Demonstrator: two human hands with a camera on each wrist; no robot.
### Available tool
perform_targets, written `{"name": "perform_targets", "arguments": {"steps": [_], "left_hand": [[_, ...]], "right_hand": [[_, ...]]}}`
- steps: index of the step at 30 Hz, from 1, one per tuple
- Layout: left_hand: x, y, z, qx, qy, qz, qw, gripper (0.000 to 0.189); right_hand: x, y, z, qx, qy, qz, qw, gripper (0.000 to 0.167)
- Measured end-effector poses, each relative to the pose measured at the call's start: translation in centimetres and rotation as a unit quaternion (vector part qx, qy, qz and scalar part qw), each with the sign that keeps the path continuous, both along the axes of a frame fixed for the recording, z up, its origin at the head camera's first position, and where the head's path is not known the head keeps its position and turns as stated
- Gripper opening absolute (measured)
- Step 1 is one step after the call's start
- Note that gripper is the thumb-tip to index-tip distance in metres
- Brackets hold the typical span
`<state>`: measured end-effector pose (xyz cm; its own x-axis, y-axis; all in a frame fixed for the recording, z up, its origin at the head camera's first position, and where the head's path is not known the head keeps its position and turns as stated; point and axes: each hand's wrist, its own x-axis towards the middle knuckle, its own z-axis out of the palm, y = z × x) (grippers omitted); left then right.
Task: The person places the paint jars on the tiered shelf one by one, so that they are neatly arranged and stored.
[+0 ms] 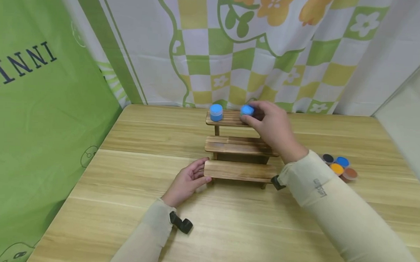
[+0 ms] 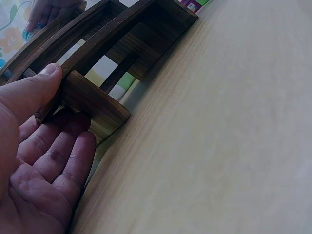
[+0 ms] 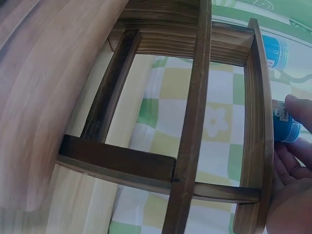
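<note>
A three-tier wooden stand [image 1: 240,170] stands on the table. My right hand [image 1: 274,125] pinches a small blue-lidded paint pot [image 1: 247,110] between thumb and fingers at the top tier. The right wrist view shows this pot [image 3: 285,124] with a label on its side. To its left on the same tier sits another blue pot [image 1: 216,112]. My left hand [image 1: 187,180] holds the left end of the lowest tier, thumb at the front edge and fingers behind. In the left wrist view the thumb [image 2: 41,87] touches the dark wood.
Right of the stand, partly behind the right sleeve, several small pots cluster on the table: black [image 1: 328,158], blue [image 1: 342,162], orange [image 1: 336,169] and brown [image 1: 350,174]. A checked curtain [image 1: 233,62] hangs behind the table [image 1: 154,136]; green cloth [image 1: 40,121] hangs at left.
</note>
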<state>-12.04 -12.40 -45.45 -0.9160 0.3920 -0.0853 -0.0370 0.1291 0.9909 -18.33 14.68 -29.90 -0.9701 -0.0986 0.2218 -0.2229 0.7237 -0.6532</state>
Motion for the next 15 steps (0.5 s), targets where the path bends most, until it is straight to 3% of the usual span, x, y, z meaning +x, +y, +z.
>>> {"name": "perform_targets", "arguments": {"steps": [15], "left_hand": [[-0.02, -0.15, -0.22, -0.008, -0.001, 0.0, 1.0, 0.069]], "right_hand": [[-0.29, -0.01, -0.09, -0.025, -0.021, 0.0, 0.9995, 0.052]]}}
